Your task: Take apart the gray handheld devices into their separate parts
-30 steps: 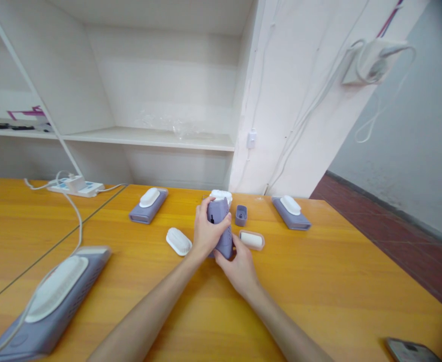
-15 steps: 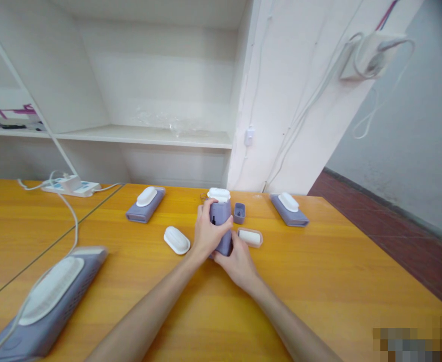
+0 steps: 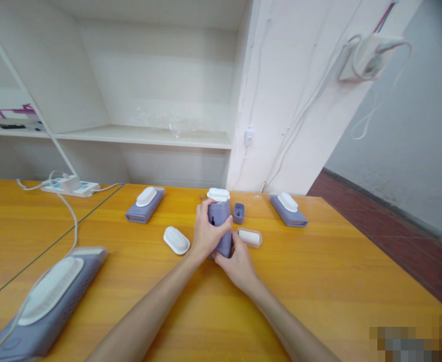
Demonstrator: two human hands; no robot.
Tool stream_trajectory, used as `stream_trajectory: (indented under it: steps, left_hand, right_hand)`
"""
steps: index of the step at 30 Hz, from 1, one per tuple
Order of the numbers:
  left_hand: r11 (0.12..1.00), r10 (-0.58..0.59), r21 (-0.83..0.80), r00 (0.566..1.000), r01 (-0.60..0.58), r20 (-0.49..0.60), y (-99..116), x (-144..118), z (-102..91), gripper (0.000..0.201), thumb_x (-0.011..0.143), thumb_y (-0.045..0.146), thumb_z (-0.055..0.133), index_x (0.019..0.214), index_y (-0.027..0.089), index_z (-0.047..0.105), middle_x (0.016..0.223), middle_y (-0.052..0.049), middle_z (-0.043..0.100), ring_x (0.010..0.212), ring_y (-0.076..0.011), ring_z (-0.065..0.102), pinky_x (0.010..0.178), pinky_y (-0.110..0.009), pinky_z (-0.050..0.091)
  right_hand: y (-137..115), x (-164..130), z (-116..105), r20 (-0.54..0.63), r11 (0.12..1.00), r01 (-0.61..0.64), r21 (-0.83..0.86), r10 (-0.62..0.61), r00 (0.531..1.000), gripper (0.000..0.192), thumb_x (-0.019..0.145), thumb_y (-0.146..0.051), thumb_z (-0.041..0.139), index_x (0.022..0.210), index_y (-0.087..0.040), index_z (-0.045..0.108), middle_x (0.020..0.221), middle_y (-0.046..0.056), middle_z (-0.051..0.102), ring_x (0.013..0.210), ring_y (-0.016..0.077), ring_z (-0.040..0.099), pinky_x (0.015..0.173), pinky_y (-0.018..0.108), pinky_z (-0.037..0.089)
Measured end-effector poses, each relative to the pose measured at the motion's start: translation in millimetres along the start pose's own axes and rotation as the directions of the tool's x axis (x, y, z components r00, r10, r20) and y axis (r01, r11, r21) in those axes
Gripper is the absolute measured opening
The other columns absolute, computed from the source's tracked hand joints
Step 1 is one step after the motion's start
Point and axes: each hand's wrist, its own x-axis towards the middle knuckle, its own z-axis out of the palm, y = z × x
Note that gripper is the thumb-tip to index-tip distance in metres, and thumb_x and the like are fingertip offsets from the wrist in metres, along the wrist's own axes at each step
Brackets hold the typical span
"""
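Both hands are clamped on the purple device (image 3: 220, 227), which stands on end on the wooden table (image 3: 319, 271) near its middle; the left hand (image 3: 205, 235) wraps the device's left side with the thumb across the front, and the right hand (image 3: 239, 261) grips its lower right corner from below; the white cap (image 3: 218, 194) sits on the device's far, upper end

Against the picture a second ago the device has come more upright and the white cap now faces squarely upward; since half a second ago almost nothing has shifted, so the hands seem to have settled into a steady hold rather than a turn; I judge the piece is being steadied or pressed together, not carried away

Around it: a loose white cover (image 3: 176, 240) lies just left of the left hand; a small purple cup-like part (image 3: 238, 213) stands just right of the device, and a small tray with a white insert (image 3: 249, 237) lies nearer, touching nothing; two assembled units rest further out, one far left (image 3: 144, 204) and one far right (image 3: 288, 209); a larger blurred unit (image 3: 45, 301) lies near left with a cable (image 3: 72, 216) running to a power strip (image 3: 70, 187)
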Motion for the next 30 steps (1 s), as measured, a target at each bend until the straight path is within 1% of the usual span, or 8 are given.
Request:
stream_trajectory:
  steps: [5, 8, 11, 14, 17, 24, 27, 30]
  left_hand:
    - [0.998, -0.030, -0.054, 1.000, 0.030, 0.008, 1.5, 2.7, -0.4, 0.048, 0.072, 0.031, 0.069, 0.114, 0.025, 0.047, 0.103, -0.002, 0.053, 0.096, -0.0181, 0.054, 0.087, -0.032, 0.042]
    - [0.994, -0.045, -0.101, 0.999, 0.045, 0.004, 0.3, 3.8, 1.1, 0.047, 0.073, 0.032, 0.068, 0.113, 0.025, 0.046, 0.105, -0.002, 0.054, 0.096, -0.0180, 0.054, 0.087, -0.032, 0.042]
    - [0.991, -0.079, -0.110, 0.997, 0.077, -0.014, -4.0, 3.6, 2.3, 0.045, 0.072, 0.032, 0.068, 0.111, 0.025, 0.047, 0.103, -0.002, 0.054, 0.095, -0.0182, 0.054, 0.086, -0.032, 0.042]
    - [0.992, -0.101, -0.079, 0.995, 0.099, -0.024, -8.2, 2.5, 2.4, 0.046, 0.071, 0.033, 0.070, 0.111, 0.024, 0.049, 0.101, -0.002, 0.053, 0.094, -0.0181, 0.054, 0.086, -0.032, 0.042]
    - [0.997, -0.072, -0.043, 0.997, 0.071, -0.038, -8.9, 1.5, 2.6, 0.048, 0.070, 0.033, 0.071, 0.111, 0.025, 0.048, 0.102, -0.002, 0.052, 0.095, -0.0177, 0.054, 0.086, -0.032, 0.041]
    - [0.999, -0.051, -0.022, 0.994, 0.049, -0.093, -5.5, 0.4, 4.6, 0.048, 0.070, 0.031, 0.071, 0.111, 0.025, 0.047, 0.104, -0.002, 0.051, 0.099, -0.0184, 0.052, 0.090, -0.034, 0.040]
    - [0.999, -0.027, -0.021, 0.995, 0.025, -0.092, -5.5, 0.8, 3.9, 0.048, 0.069, 0.030, 0.071, 0.111, 0.025, 0.048, 0.104, -0.002, 0.050, 0.099, -0.0186, 0.052, 0.090, -0.034, 0.040]
    - [1.000, 0.000, -0.030, 0.996, -0.002, -0.091, -5.9, 1.6, 2.5, 0.049, 0.069, 0.029, 0.071, 0.112, 0.025, 0.048, 0.104, -0.002, 0.050, 0.099, -0.0186, 0.052, 0.090, -0.034, 0.040]
  right_hand:
    - [-5.1, -2.3, 0.0, -0.009, 0.993, 0.061, -0.100, -0.062, 0.998, 0.025, 0.071, -0.026, 0.065, 0.093, -0.020, 0.055, 0.087, 0.003, 0.058, 0.081, 0.0208, 0.053, 0.073, 0.033, 0.044]
    - [-6.6, -2.5, -0.1, -0.026, 0.988, 0.092, -0.126, -0.096, 0.995, 0.028, 0.072, -0.023, 0.062, 0.099, -0.020, 0.053, 0.091, 0.004, 0.057, 0.086, 0.0221, 0.053, 0.077, 0.035, 0.044]
    - [-3.1, -0.8, 0.5, 0.009, 0.989, 0.084, -0.119, -0.084, 0.996, 0.033, 0.071, -0.023, 0.062, 0.103, -0.021, 0.053, 0.095, 0.005, 0.057, 0.089, 0.0227, 0.054, 0.079, 0.036, 0.044]
    - [3.7, 1.1, 1.8, 0.062, 0.996, 0.034, -0.085, -0.028, 0.998, 0.039, 0.070, -0.024, 0.065, 0.107, -0.022, 0.053, 0.096, 0.005, 0.058, 0.089, 0.0228, 0.055, 0.079, 0.036, 0.045]
    - [7.7, 1.5, 2.8, 0.077, 0.999, -0.018, -0.029, 0.020, 0.997, 0.043, 0.068, -0.023, 0.066, 0.109, -0.022, 0.052, 0.097, 0.004, 0.059, 0.089, 0.0221, 0.056, 0.079, 0.036, 0.046]
    - [-1.4, 1.6, 2.3, 0.110, 0.970, -0.102, 0.220, 0.079, 0.991, 0.045, 0.066, -0.015, 0.063, 0.109, -0.020, 0.051, 0.099, 0.003, 0.062, 0.086, 0.0188, 0.058, 0.073, 0.029, 0.048]
    - [-5.1, 2.3, 1.7, 0.118, 0.961, -0.112, 0.252, 0.084, 0.989, 0.044, 0.066, -0.015, 0.064, 0.109, -0.020, 0.053, 0.100, 0.002, 0.063, 0.086, 0.0188, 0.059, 0.074, 0.029, 0.048]
    - [-6.0, 1.8, 0.6, 0.114, 0.972, -0.091, 0.216, 0.067, 0.991, 0.039, 0.070, -0.018, 0.064, 0.107, -0.021, 0.055, 0.100, 0.002, 0.063, 0.087, 0.0193, 0.059, 0.077, 0.031, 0.048]
